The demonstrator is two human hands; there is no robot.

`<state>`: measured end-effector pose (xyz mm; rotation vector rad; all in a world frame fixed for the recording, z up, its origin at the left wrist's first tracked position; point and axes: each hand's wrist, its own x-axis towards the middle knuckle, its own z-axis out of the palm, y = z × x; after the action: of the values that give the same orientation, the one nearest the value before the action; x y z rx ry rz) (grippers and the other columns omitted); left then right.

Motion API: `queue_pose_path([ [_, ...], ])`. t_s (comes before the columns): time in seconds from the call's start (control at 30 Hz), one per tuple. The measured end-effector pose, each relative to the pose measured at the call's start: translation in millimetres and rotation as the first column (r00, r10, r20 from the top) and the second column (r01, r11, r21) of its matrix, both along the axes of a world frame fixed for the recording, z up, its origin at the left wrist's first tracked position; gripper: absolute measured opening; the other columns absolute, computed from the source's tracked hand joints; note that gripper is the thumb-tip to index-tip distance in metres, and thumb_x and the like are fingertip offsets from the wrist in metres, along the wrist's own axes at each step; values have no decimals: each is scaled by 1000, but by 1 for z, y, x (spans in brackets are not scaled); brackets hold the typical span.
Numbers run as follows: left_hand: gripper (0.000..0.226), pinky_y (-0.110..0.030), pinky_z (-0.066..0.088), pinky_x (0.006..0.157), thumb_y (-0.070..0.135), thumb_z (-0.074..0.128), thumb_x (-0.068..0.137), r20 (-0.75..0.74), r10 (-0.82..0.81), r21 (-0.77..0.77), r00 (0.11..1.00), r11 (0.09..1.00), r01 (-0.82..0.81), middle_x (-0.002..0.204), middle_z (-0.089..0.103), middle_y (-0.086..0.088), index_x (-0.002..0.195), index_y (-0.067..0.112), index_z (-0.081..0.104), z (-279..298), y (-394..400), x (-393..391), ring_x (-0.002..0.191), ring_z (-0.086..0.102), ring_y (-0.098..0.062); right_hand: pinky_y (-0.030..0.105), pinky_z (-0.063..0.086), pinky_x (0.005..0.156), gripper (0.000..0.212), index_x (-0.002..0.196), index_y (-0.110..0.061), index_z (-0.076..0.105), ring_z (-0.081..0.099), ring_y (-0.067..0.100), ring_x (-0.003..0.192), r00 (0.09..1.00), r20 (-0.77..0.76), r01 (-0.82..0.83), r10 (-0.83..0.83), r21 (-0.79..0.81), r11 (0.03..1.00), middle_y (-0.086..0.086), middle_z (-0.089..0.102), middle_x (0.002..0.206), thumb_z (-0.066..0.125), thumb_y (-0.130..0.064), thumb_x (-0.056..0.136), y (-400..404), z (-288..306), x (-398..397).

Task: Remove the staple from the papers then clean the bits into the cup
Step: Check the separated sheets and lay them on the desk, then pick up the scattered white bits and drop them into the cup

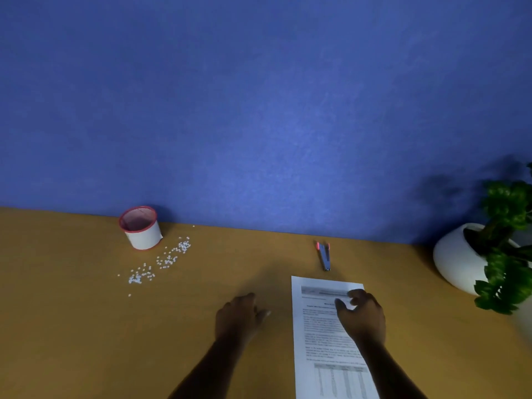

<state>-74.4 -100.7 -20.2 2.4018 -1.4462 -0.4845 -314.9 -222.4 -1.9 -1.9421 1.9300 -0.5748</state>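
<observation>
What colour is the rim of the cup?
Red, on a white cup; seen in the head view, the only one.

Cup [142, 229] far left of my left hand [240, 315]: white, red rim. Bits [161, 262]: white. Staple remover [324, 256] beyond my right hand [363, 315]: blue-grey, red tips. Papers [322, 335]: white, grey print. Desk [86, 326]: ochre. Wall [259, 110]: blue.

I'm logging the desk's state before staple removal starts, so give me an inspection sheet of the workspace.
Surface: brown desk, bare in front.
Job's things: papers at right; staple remover beyond them; cup upright at the wall; white bits scattered beside it.
Clutter: potted plant far right.
Grippers: left hand on the desk, empty; right hand over the papers' top, fingers curled.
Cables: nothing seen.
Surroundings: blue wall.
</observation>
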Motion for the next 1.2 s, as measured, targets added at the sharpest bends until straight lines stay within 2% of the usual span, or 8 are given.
queue_pose_path([
  [0.17,44,-33,51,83,63,50,90,58,72,-61,996,996,-68,112,71,3,110,24,59,4,23,56,110,65,-22,31,53,74,31,99,-12,73,70,26,84,980,107,-158,165,-66,985,5,74,93,84,-28,75,9,-6,61],
  [0.27,47,-35,55,67,65,48,84,131,104,-117,986,989,-88,91,73,3,97,23,65,3,43,95,90,70,-25,32,53,77,37,105,-12,72,69,27,90,938,171,-287,301,-107,952,5,73,99,86,-27,74,15,-9,99],
  [0.37,50,-37,54,56,66,46,75,212,157,-119,965,984,-134,76,70,1,87,22,66,-2,66,131,73,68,-29,33,50,92,59,121,-11,67,64,25,111,880,145,-437,451,-121,891,7,69,119,75,-52,79,22,-11,136],
  [0.47,62,-40,54,65,70,45,75,249,217,-113,944,974,-194,87,72,-2,99,19,69,-3,87,163,83,67,-32,27,41,101,90,132,-11,60,58,22,122,820,143,-542,554,-115,833,6,63,131,45,-82,78,30,-12,172],
  [0.7,87,-49,48,87,78,44,70,261,313,-120,913,949,-291,118,68,-8,123,12,61,-16,129,237,109,61,-34,28,24,121,105,156,-18,26,29,12,146,642,63,-765,764,-14,644,-5,30,160,36,-87,76,31,-8,254],
  [0.9,116,-61,29,111,93,38,65,260,387,-60,885,921,-385,150,50,-12,145,11,46,-38,149,282,138,45,-34,43,22,122,109,154,-1,24,21,22,151,498,-131,-866,857,-23,499,12,23,163,29,-85,84,12,-22,311],
  [1.03,127,-63,15,118,101,29,61,240,422,-39,874,904,-426,162,32,-7,156,15,28,-48,159,302,150,26,-30,42,12,125,114,156,-1,14,9,21,154,431,-215,-891,877,50,450,12,13,165,18,-88,81,-1,-27,341],
  [1.2,125,-66,17,116,100,26,64,230,400,-1,887,912,-411,165,26,-7,157,17,26,-58,162,314,152,22,-29,54,33,116,110,148,6,34,35,35,145,399,-273,-888,875,124,443,23,37,156,21,-84,86,-17,-35,369],
])
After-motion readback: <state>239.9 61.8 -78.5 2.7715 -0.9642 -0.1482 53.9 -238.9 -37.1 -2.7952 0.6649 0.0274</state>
